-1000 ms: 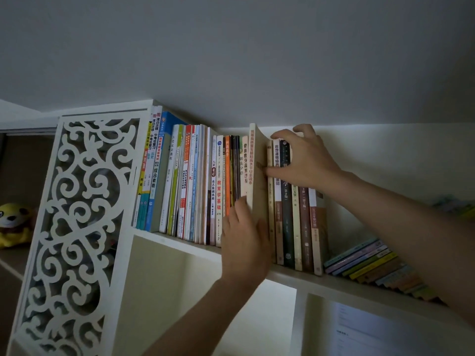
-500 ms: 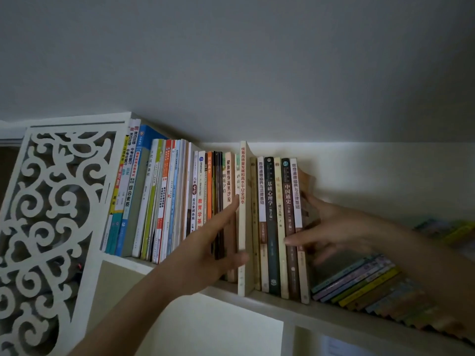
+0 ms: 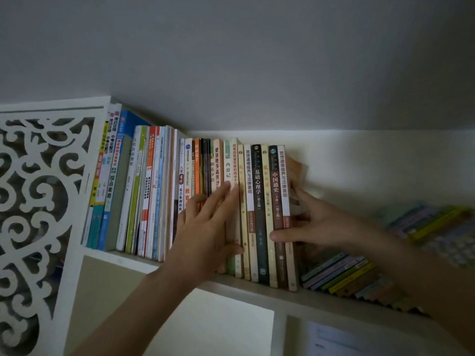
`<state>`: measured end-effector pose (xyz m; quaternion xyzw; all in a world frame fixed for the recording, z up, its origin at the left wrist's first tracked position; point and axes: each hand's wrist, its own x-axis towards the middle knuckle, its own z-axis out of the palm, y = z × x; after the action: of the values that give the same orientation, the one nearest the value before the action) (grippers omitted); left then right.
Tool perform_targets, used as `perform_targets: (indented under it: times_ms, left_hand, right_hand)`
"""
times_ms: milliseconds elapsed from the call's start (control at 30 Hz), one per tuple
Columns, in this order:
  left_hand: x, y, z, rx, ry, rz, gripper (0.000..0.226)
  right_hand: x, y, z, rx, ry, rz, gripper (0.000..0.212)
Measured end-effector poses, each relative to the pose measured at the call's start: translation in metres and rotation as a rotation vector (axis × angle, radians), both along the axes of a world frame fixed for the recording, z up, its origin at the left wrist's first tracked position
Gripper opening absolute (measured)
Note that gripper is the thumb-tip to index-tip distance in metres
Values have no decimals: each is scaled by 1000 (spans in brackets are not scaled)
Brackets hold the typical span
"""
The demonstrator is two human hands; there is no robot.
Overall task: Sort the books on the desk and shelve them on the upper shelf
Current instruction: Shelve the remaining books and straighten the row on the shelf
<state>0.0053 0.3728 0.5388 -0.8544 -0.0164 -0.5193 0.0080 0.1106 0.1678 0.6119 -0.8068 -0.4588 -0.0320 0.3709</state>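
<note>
Upright row: a long run of books (image 3: 195,196) stands spine-out on the upper shelf (image 3: 257,286), from the fretwork side panel (image 3: 38,201) rightward.
Left hand (image 3: 205,227): fingers straight and apart, pressing flat on the spines at mid-row.
Right hand (image 3: 316,224): fingers spread, bracing the row's right end, thumb across the brown spine; clamped on nothing.
Flat stack (image 3: 359,273): thin books lie piled on the shelf's right.
Progress: late, probably squaring up; the desk is out of view.

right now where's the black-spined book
In the head view, the black-spined book stands upright on the upper shelf right of centre, between two cream spines, between the left hand and right hand.
</note>
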Motion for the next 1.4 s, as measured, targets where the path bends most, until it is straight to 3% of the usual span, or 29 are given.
perform_targets:
  times_ms: [133, 333, 567, 733, 933, 1067, 1300, 1400]
  left_hand:
    - [-3, 3, -5, 120, 104, 39, 117]
    - [-3, 8, -2, 138, 86, -24, 118]
    - [-1, 9, -5, 176, 83, 79, 124]
    - [-8, 9, -1, 162, 152, 172, 125]
    - [-12, -7, 1, 57, 79, -19, 115]
    - [-6, -14, -4, 45, 88, -16, 125]
    - [1, 21, -3, 186, 125, 53, 125]
    - [-4, 5, -3, 110, 131, -12, 126]
  right_hand:
    - [5, -5, -13, -38, -61, 58, 133]
    - [1, 14, -15, -90, -162, 41, 135]
    - [-3, 11, -23, -50, -155, 47, 141]
    - [-4, 10, -25, -15, -120, 87, 134]
    - [-1, -5, 25, -41, -198, 42, 136]
    - [3, 3, 53, -73, -22, 122, 134]
    - [7, 5, 37, 46, -30, 180, 118]
    - [4, 2, 30, 82, -80, 183, 112]
